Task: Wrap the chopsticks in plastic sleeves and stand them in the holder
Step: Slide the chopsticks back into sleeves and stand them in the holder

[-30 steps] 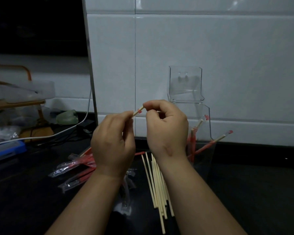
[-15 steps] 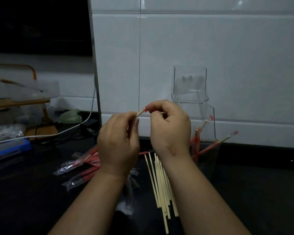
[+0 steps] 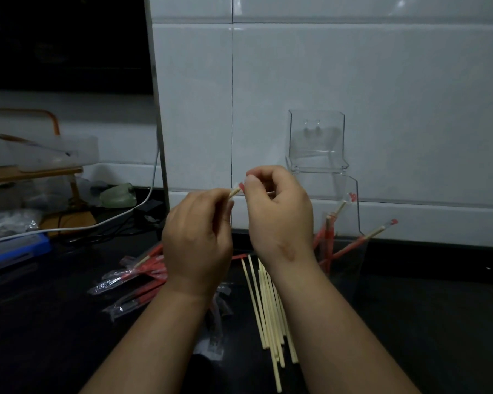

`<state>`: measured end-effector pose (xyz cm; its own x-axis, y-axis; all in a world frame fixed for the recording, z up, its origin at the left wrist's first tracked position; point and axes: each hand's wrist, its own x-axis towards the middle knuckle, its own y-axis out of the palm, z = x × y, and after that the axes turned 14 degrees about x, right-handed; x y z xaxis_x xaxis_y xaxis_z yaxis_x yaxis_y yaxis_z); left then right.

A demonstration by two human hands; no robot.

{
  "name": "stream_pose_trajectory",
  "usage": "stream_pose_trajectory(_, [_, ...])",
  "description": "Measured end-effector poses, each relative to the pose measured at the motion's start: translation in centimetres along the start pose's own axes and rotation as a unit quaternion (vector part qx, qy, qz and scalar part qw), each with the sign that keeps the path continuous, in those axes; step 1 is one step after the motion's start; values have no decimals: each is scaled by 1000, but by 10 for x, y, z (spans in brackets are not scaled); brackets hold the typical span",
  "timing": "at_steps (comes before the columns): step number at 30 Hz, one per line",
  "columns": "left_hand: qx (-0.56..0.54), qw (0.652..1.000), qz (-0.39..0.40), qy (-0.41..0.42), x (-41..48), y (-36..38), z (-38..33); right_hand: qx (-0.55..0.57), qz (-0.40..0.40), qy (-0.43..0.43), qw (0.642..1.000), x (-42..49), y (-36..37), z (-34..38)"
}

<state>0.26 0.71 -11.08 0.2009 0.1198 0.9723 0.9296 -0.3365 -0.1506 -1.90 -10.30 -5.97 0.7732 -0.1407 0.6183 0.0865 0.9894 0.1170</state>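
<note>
Pinching from both sides, the left hand point(image 3: 197, 243) curls round a chopstick point(image 3: 234, 192) whose tip pokes out between the hands, and the right hand point(image 3: 279, 217) nips the red-ended plastic sleeve point(image 3: 241, 185) at that tip, just left of the clear holder point(image 3: 350, 274). Nearer than the holder, bare chopsticks point(image 3: 268, 308) lie fanned on the dark counter point(image 3: 439, 322). A heap of sleeves point(image 3: 137, 277) lies further to its left. Inside the holder several wrapped chopsticks point(image 3: 353, 245) lean, and the white tiled wall point(image 3: 410, 109) is behind it.

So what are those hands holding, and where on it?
One chopstick: the left hand grips it just below its top end, and the right hand pinches the red-tipped plastic sleeve at that tip.
</note>
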Motion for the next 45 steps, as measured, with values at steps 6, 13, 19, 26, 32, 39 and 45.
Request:
stream_pose_trajectory(6, [6,1000,1,2,0,1,0,-59,10,-19,998,1,0,-4])
stream_pose_trajectory(13, [19,1000,1,-8,0,2,2,41,-74,-66,994,1,-1,1])
stream_pose_trajectory(19, [9,1000,1,-11,1,1,0,80,-57,-54,994,-2,0,6])
stream_pose_trajectory(26, [-10,999,25,-31,0,4,1,123,-76,-47,988,0,-3,9])
stream_pose_trajectory(32, [-36,998,34,-41,-1,3,-3,36,28,-20,999,1,0,2])
stream_pose_trajectory(39, [-24,989,84,-119,-2,7,0,139,-129,-201,961,6,-14,23])
stream_pose_trajectory(45, [-28,990,80,-111,-3,6,-2,106,-213,-300,924,11,-25,22])
